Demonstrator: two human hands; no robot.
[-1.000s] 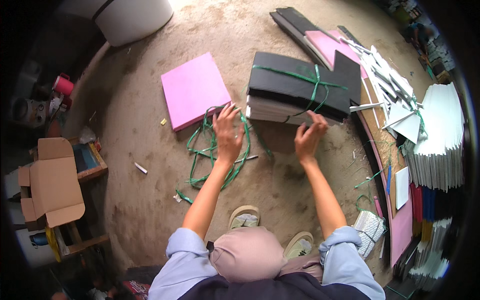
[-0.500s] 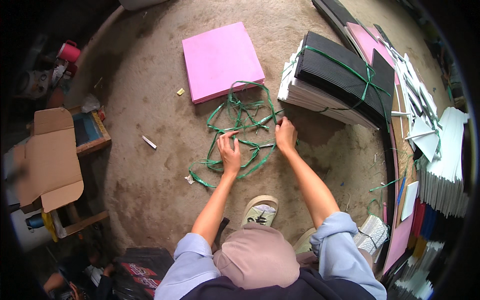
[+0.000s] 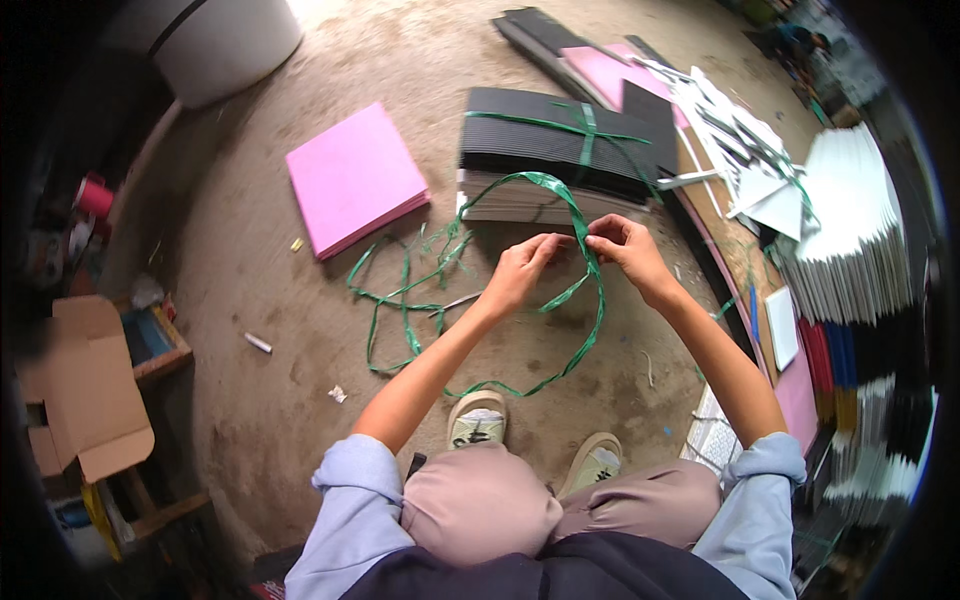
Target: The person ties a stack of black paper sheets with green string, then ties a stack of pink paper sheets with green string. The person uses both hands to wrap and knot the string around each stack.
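Note:
A loop of green plastic twine hangs from my hands above the floor, its lower bend passing close to my shoes. My right hand pinches the twine between thumb and fingertips. Close beside it, my left hand is closed in a pinch against the same strand; its exact grip is partly hidden. More of the tangled twine lies on the floor to the left. Beyond my hands stands a stack of black and whitish sheets, bound with crossed green twine. A stack of pink sheets sits on the floor further left.
Pink board and white offcuts lie along the right, beside stacked white sheets. An open cardboard box is at the left. A large white container stands at the far left. A small white stick lies on the floor.
My hands have come together and lifted a twine loop from the tangle on the floor. My view has turned toward the right, so the stacks appear further left.

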